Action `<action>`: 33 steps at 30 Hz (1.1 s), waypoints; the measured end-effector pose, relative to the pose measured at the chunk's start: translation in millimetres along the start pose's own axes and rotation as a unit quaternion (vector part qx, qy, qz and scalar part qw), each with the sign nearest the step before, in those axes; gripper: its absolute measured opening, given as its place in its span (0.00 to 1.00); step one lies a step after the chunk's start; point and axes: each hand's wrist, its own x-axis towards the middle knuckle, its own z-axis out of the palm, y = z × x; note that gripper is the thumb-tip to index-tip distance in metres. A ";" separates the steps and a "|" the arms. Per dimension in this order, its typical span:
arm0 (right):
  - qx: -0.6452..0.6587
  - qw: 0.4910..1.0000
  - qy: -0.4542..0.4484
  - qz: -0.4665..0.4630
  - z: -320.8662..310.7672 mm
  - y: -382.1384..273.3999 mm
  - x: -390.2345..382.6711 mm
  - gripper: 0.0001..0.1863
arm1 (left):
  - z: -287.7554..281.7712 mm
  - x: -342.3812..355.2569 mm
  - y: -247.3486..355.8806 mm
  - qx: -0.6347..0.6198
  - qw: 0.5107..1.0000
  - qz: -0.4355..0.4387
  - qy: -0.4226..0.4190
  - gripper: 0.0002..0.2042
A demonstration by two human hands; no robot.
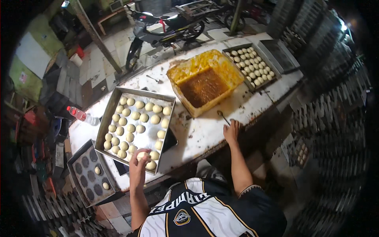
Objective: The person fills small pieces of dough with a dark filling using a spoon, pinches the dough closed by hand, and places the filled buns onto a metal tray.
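Note:
My left hand (138, 162) is closed around a pale dough ball (143, 156) over the near edge of a deep square metal tray (103, 124). Many more round dough balls (135, 115) sit in that tray, with bare metal between them. To the right, my right hand (232, 131) grips the handle end of a small spoon (220, 113) over the table's near edge. The spoon's bowl points toward a large yellow tub (190, 111), smeared inside, with brown filling (203, 87) in its bottom.
At the left, a tray with dark round moulds (83, 181) holds two dough balls. A red-capped bottle (81, 115) lies beyond it. Another spoon (154, 79) rests on the white table (201, 136). A filled tray (252, 65) and a dark tray (278, 56) stand far right; a motorcycle (166, 31) is behind.

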 end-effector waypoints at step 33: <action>-0.253 0.764 -0.429 -0.411 56.9 -146.9 297.5 0.10 | 86.2 -12.1 -49.1 -0.010 0.957 -0.027 0.289 0.14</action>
